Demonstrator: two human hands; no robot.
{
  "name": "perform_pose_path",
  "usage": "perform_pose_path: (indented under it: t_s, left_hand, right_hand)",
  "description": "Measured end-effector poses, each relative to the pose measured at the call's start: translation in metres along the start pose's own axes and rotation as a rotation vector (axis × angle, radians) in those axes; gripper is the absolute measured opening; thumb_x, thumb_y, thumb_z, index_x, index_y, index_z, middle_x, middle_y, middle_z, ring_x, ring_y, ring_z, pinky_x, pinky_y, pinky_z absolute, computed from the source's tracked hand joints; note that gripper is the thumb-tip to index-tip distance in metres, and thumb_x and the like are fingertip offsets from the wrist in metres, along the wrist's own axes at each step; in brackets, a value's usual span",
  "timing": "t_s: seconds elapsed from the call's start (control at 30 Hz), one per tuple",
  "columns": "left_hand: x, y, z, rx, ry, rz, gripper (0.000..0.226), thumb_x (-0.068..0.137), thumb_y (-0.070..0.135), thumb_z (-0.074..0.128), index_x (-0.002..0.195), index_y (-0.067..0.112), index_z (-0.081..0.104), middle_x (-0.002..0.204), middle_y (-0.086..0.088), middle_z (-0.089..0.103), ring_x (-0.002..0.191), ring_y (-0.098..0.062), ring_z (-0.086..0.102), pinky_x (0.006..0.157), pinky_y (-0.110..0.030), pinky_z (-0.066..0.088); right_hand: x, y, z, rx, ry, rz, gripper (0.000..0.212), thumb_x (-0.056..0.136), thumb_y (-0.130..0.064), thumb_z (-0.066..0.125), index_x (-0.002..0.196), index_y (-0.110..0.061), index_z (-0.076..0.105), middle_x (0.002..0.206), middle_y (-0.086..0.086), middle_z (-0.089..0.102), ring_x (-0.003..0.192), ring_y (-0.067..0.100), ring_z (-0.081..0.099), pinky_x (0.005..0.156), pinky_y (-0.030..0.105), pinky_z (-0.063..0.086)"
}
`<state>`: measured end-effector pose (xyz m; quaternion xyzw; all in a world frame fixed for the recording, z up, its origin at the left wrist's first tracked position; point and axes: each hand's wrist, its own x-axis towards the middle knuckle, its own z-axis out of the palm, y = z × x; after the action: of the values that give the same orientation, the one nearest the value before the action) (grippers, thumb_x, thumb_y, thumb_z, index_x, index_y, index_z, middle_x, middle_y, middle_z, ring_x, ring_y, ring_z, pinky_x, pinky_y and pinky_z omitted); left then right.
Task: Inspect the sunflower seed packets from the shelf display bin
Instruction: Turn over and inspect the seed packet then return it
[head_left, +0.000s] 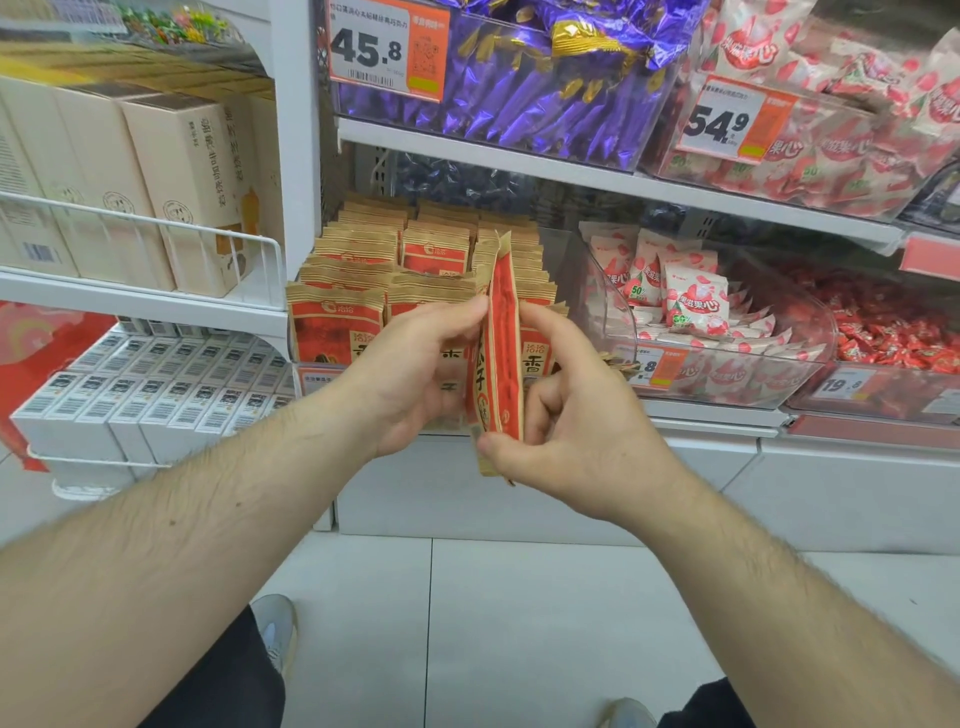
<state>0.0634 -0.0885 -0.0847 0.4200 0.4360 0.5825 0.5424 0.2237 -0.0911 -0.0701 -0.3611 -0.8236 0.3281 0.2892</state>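
Between the two raised hands, just in front of the shelf display bin (311, 366), a sunflower seed packet (497, 358) stands upright and edge-on to the camera. The right hand (566, 431) does the carrying: its thumb pinches the lower corner while the forefinger reaches up along the far face, which steadies the packet near top and bottom alike. The left hand (410, 374) has its fingertips curled against the near face, and I judge it is there to swing the packet round so that another side can be read. Whether the hands hold one packet or two pressed together is hard to tell, since only thin edges show.

The packet is a flat paper pouch, kraft-brown at its crimped, saw-toothed top and bottom seals, with a red printed panel and large dark characters down the front. It looks slim, light and slightly bowed (so easy to crease if squeezed hard).

Behind it, the stocked packets (337, 322) of the same design stand in close upright rows in the bin, faces forward. Pink-and-white sweets (691, 306) fill the neighbouring clear bin (823, 332) to the right.
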Motion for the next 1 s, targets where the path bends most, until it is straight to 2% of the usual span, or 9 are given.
perform_pose_path:
  t_s: [0.1,0.23,0.33,0.43,0.5,0.57,0.67,0.9,1.0]
  left_hand:
    - [-0.002,0.001,0.001,0.018,-0.029,-0.005,0.036,0.078,0.048,0.064,0.090,0.014,0.062,0.079,0.003,0.068,0.078,-0.018,0.067,0.076,-0.047,0.056]
    - [0.000,-0.001,0.001,0.012,-0.024,-0.006,0.029,0.086,0.037,0.065,0.102,0.016,0.053,0.082,-0.001,0.070,0.082,-0.022,0.067,0.080,-0.049,0.056]
    - [-0.003,-0.003,0.001,0.022,-0.089,0.009,0.031,0.076,0.036,0.067,0.096,0.016,0.052,0.089,-0.009,0.063,0.084,-0.025,0.061,0.072,-0.043,0.052]
    - [-0.003,-0.007,0.003,0.042,-0.151,0.028,0.026,0.076,0.030,0.073,0.079,0.018,0.050,0.081,-0.006,0.061,0.075,-0.021,0.061,0.066,-0.036,0.048]
    - [-0.003,-0.009,0.005,0.069,-0.171,0.048,0.026,0.077,0.027,0.075,0.076,0.019,0.049,0.077,-0.002,0.061,0.076,-0.020,0.062,0.068,-0.035,0.047]
    - [-0.002,-0.010,0.006,0.084,-0.183,0.063,0.024,0.074,0.027,0.072,0.075,0.018,0.050,0.076,-0.001,0.061,0.076,-0.020,0.062,0.069,-0.035,0.048]
    - [-0.002,-0.013,0.009,0.114,-0.199,0.065,0.025,0.077,0.026,0.076,0.073,0.018,0.052,0.078,-0.004,0.064,0.077,-0.022,0.063,0.070,-0.036,0.049]
    - [-0.002,-0.021,0.013,0.181,-0.221,0.094,0.014,0.077,0.024,0.068,0.077,0.017,0.056,0.091,-0.016,0.060,0.093,-0.034,0.059,0.082,-0.046,0.047]
    - [0.000,-0.023,0.013,0.189,-0.218,0.061,0.013,0.079,0.026,0.066,0.076,0.019,0.056,0.094,-0.019,0.058,0.094,-0.034,0.058,0.081,-0.045,0.045]
  right_hand:
    - [-0.001,0.001,0.000,-0.014,-0.027,0.010,0.099,0.073,-0.007,0.079,0.148,-0.040,0.024,0.054,-0.003,0.064,0.049,0.008,0.062,0.058,0.016,0.051]
    - [-0.002,0.005,0.000,0.006,-0.025,-0.001,0.093,0.076,-0.011,0.079,0.148,-0.037,0.027,0.054,-0.003,0.063,0.050,0.007,0.061,0.058,0.018,0.049]
    - [0.001,0.011,0.000,0.137,0.074,-0.027,0.064,0.076,-0.024,0.076,0.128,-0.042,0.045,0.049,-0.003,0.057,0.049,0.005,0.054,0.057,0.021,0.045]
    - [0.004,0.014,-0.005,0.246,0.182,-0.004,0.033,0.076,-0.037,0.067,0.108,-0.036,0.058,0.052,0.012,0.055,0.049,0.011,0.053,0.051,0.024,0.044]
    - [0.004,0.013,-0.009,0.289,0.224,-0.013,0.018,0.083,-0.034,0.066,0.099,-0.025,0.064,0.052,0.013,0.055,0.045,0.008,0.050,0.048,0.022,0.042]
    - [0.004,0.014,-0.011,0.332,0.254,-0.015,0.005,0.093,-0.022,0.065,0.089,-0.019,0.065,0.050,0.002,0.056,0.042,0.003,0.050,0.047,0.017,0.041]
    - [0.003,0.017,-0.011,0.352,0.293,-0.008,0.017,0.096,-0.014,0.058,0.081,-0.018,0.064,0.052,-0.002,0.058,0.042,0.002,0.050,0.044,0.016,0.041]
    - [0.004,0.024,-0.009,0.400,0.374,0.016,0.020,0.097,-0.010,0.055,0.080,-0.012,0.063,0.049,-0.006,0.058,0.040,0.002,0.051,0.041,0.016,0.040]
    - [0.005,0.028,-0.008,0.391,0.380,0.024,0.021,0.099,-0.008,0.053,0.080,-0.008,0.064,0.055,0.002,0.061,0.041,0.006,0.052,0.041,0.017,0.041]
